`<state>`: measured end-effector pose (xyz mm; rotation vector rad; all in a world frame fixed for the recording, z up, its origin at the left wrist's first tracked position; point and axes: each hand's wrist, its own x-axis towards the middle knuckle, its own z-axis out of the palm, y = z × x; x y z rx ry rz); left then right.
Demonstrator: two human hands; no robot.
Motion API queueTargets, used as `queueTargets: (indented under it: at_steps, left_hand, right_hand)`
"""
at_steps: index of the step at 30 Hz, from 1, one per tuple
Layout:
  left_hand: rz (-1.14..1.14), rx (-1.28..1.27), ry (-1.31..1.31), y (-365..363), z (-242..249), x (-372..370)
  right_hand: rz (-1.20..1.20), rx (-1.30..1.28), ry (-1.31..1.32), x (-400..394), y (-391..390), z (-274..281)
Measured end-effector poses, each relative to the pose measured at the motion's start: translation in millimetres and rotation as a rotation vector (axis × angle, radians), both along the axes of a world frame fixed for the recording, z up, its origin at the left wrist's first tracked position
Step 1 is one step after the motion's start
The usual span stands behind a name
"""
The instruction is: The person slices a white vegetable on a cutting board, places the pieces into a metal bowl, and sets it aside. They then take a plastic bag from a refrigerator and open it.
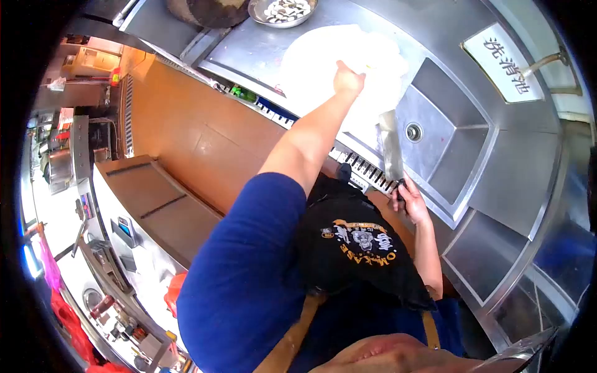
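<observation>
My right hand (407, 198) is closed around the dark handle of a cleaver (390, 146). Its broad metal blade points away from me, between the sink and the counter's front edge, with the tip near a white round board (311, 68). Over that board, my left hand (349, 79) reaches out with the arm stretched. Glare washes out the board and hides most of the left fingers, so I cannot tell what they hold. A small yellowish spot shows beside them.
A metal bowl (283, 13) of white and dark pieces stands behind the board, next to a dark round pan (208, 11). To the right is a steel sink (429, 133) with a drain. A sign (504, 62) hangs above it. Brown tiled floor (205, 143) lies left.
</observation>
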<state>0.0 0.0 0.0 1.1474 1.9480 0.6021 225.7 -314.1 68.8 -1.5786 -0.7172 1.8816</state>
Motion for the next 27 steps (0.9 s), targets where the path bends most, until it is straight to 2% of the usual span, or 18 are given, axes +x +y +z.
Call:
queueTargets:
  at_steps: [2, 3, 6, 7, 9, 10, 11, 12, 13, 15, 17, 19, 20, 23, 25, 26, 27]
  left_hand:
    - [-0.035, 0.168, -0.093, -22, 6, 22]
    - [-0.052, 0.200, -0.056, 14, 11, -39]
    - [-0.194, 0.462, 0.004, -4, 15, -73]
    - [-0.203, 0.460, 0.004, -7, 22, -97]
    - [-0.472, 0.822, 0.229, -17, 28, -140]
    - [-0.489, 0.810, 0.233, -23, 22, -146]
    - [-0.541, 0.863, 0.379, -30, 12, -152]
    - [-0.596, 0.914, 0.523, -38, 4, -157]
    - [-0.621, 0.901, 0.522, -47, 0, -159]
    - [-0.672, 0.809, 0.533, -56, -6, -153]
    - [-0.589, 0.774, 0.467, -46, -6, -151]
    - [-0.601, 0.443, 0.304, -41, 8, -152]
    - [-0.600, 0.435, 0.319, -46, 6, -150]
    - [-0.486, 0.528, 0.376, -60, -2, -136]
    - [-0.464, 0.735, 0.543, -61, 12, -133]
    - [-0.463, 0.726, 0.551, -57, 13, -135]
    - [-0.579, 0.787, 0.461, -48, 12, -140]
  right_hand:
    - [-0.104, -0.021, -0.137, 17, -17, 8]
    - [-0.119, 0.009, -0.097, -41, 21, -5]
    - [-0.189, 0.051, -0.236, -47, 19, 3]
    - [-0.198, 0.048, -0.235, -56, 28, 9]
    - [-0.147, 0.013, -0.292, -76, 54, 23]
    - [-0.105, 0.107, -0.347, -83, 64, 13]
    - [-0.029, 0.159, -0.390, -89, 77, 4]
    - [-0.086, 0.243, -0.377, -102, 89, -11]
    - [-0.003, 0.293, -0.411, -108, 106, -16]
    - [0.014, 0.314, -0.514, -138, 158, 2]
    - [0.053, 0.246, -0.550, -145, 187, 4]
    - [0.190, 0.384, -0.712, -148, 209, -12]
    - [0.193, 0.383, -0.695, -151, 212, -15]
    - [0.316, 0.452, -0.788, -153, 228, -14]
    - [0.371, 0.423, -0.804, -152, 229, -18]
    - [0.391, 0.445, -0.808, -148, 230, -23]
    - [0.398, 0.444, -0.802, -147, 231, -22]
